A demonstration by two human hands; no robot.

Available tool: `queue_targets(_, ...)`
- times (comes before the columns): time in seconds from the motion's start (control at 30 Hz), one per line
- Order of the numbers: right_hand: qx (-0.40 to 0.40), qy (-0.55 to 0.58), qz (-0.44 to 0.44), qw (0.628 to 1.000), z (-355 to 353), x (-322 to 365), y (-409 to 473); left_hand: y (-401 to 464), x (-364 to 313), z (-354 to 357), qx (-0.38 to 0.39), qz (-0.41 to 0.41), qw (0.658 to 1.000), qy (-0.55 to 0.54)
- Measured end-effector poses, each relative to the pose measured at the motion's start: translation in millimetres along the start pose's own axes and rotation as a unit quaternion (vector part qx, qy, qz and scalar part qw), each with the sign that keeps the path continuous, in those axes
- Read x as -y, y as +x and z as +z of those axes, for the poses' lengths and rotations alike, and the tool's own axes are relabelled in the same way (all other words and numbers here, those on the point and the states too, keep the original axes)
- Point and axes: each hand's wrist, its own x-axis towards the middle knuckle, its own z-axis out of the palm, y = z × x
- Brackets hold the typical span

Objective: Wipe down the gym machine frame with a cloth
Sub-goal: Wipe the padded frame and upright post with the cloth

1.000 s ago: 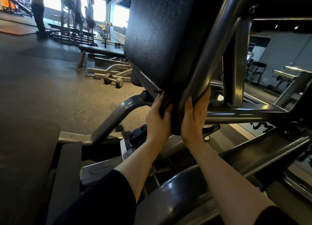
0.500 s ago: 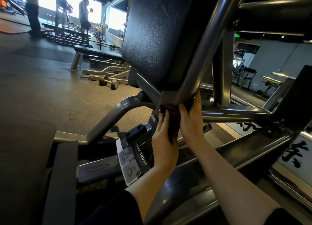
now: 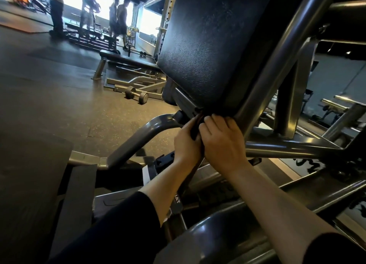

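A dark grey gym machine frame (image 3: 277,146) carries a large black padded back rest (image 3: 208,45). Just under the pad's lower edge, my left hand (image 3: 186,144) and my right hand (image 3: 221,142) sit side by side. Between them a dark cloth (image 3: 196,129) shows as a narrow strip, mostly hidden. Both hands curl around it against the frame's sloping bar. My right hand's knuckles touch the bottom of the pad.
A curved grey tube (image 3: 138,142) runs left of my hands. A dumbbell (image 3: 136,95) and a flat bench (image 3: 126,59) lie on the rubber floor beyond. People (image 3: 57,10) stand far back by the windows. A black footplate (image 3: 29,184) sits at lower left.
Both hands slid down from the sides of the pad's lower corner and closed together around the dark cloth below it. The view has shifted a little to the left.
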Motion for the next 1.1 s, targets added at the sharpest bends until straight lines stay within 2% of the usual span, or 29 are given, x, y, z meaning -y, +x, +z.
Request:
queue_targets(0.2, -0.03, -0.077, -0.022, 0.996, 14.2, -0.3, -1.9, 38.8, 28.0, 5.0, -0.004, 0.015, 1.0, -0.023)
queue_targets(0.37, -0.039, -0.078, -0.028, 0.996, 15.0, 0.5, -1.9, 75.0, 37.6, 8.6, -0.052, -0.012, 0.999, 0.006)
queue_targets(0.47, -0.045, -0.088, -0.027, 0.995, 14.3, 0.9, -0.9, 74.0, 32.0, 7.6, -0.054, -0.032, 0.998, -0.004)
queue_targets(0.7, -0.025, -0.096, -0.011, 0.995, 12.3, 4.1, 1.1, 16.2, 17.6, 2.9, -0.02, -0.045, 0.995, -0.088)
queue_targets(0.93, -0.001, -0.078, -0.006, 0.997, 5.7, 3.8, 1.9, -6.1, 10.3, -26.3, 0.081, -0.063, 0.995, -0.006)
queue_targets(1.1, 0.002, -0.019, -0.013, 1.0, -3.0, 2.1, 1.0, -21.5, 11.6, -21.8, 0.075, -0.057, 0.996, 0.001)
